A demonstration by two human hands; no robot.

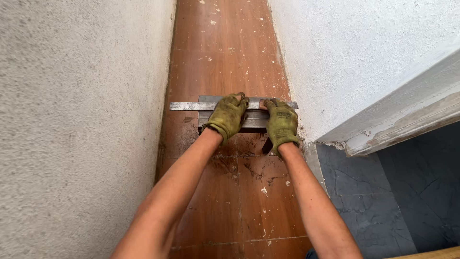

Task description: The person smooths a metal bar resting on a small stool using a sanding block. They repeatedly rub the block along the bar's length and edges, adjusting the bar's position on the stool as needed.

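two gloved hands: left hand [228, 116], right hand [281, 122]. two yellow-green work gloves. one long metal straightedge [189, 106] across floor. one flat metal plate [254, 122] beneath hands. two rough plastered walls [72, 120]. one brown tiled floor [225, 43].

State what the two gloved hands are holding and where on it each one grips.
Both hands press on a flat metal straightedge lying across the brown tiled floor. Left hand near its middle, right hand toward its right end.

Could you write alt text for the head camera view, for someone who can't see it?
Two hands in yellow-green work gloves, left hand and right hand, press a flat metal straightedge onto a reddish-brown tiled floor between two rough white plastered walls.
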